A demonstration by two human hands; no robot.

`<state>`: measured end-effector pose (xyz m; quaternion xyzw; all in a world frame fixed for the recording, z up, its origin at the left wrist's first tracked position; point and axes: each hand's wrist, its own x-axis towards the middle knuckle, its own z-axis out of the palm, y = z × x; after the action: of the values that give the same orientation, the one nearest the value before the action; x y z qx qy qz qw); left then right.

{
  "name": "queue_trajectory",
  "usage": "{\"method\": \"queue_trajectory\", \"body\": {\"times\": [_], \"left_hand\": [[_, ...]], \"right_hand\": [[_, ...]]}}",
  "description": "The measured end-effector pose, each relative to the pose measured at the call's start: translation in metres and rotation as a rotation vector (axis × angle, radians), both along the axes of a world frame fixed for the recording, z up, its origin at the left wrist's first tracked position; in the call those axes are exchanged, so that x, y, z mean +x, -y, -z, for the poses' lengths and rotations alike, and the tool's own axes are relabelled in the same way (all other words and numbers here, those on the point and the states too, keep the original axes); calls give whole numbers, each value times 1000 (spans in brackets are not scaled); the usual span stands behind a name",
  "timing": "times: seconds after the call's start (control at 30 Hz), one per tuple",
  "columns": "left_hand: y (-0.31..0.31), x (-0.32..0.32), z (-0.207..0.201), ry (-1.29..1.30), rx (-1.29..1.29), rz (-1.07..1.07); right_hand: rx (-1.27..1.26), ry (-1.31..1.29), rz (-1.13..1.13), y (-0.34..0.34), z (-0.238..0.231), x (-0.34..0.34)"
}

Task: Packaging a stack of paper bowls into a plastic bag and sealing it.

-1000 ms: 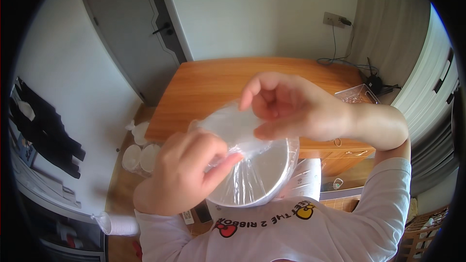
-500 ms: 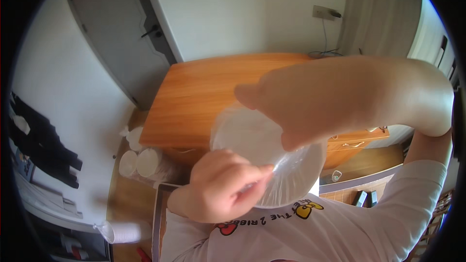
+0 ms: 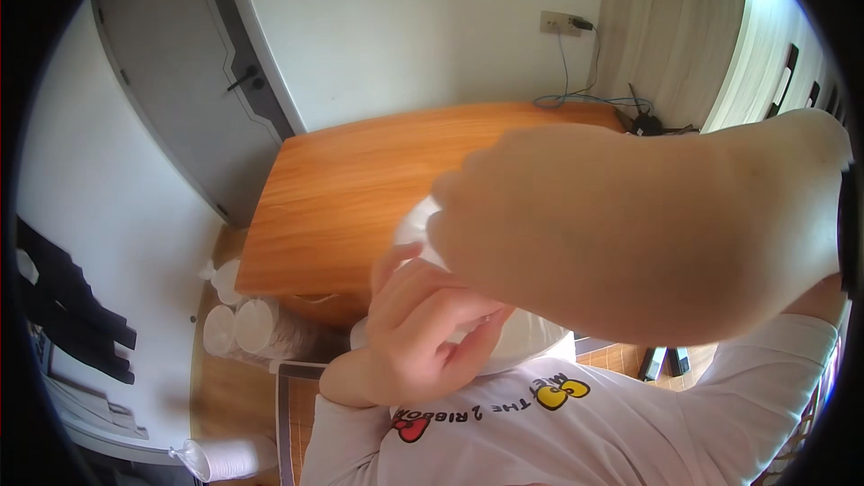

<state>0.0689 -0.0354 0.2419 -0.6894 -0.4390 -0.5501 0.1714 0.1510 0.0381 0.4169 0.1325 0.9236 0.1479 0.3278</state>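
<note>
A round white thing in clear plastic wrap (image 3: 533,340), probably a stack of disposable bowls or cups, lies in front of my chest, mostly covered by my hands. My left hand (image 3: 436,328) is curled at its left side, with thumb and forefinger drawn together on a bit of clear plastic. My right hand (image 3: 558,229) is raised above it, close to the camera, back of the hand up. Its fingers are bent under and mostly hidden; what they hold cannot be seen.
An orange-brown wooden desk (image 3: 360,189) stands ahead, with cables (image 3: 585,99) at its far right. Wrapped white stacks (image 3: 256,324) sit on the floor left of it; another wrapped stack (image 3: 229,459) lies nearer. A grey door (image 3: 171,63) is at far left.
My right hand has come nearer the camera and its fingers have curled in, covering more of the white thing. The left hand stays at its side. The view has shifted slightly.
</note>
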Motion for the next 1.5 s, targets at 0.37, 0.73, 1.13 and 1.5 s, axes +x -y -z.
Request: {"method": "queue_trajectory", "body": {"times": [0.37, 0.73, 1.13, 1.5], "left_hand": [[-19, 20, 1, -64, 101, 18], [4, 4, -17, 73, -50, -248], [-3, -51, -41, 120, -285, 39], [-49, -96, -28, 178, -261, 619]], "right_hand": [[290, 374, -131, 14, -3, 4], [273, -501, -489, -46, 21, 48], [152, -903, -1037, -60, 45, 44], [-67, -942, -1210, -48, 37, 30]]}}
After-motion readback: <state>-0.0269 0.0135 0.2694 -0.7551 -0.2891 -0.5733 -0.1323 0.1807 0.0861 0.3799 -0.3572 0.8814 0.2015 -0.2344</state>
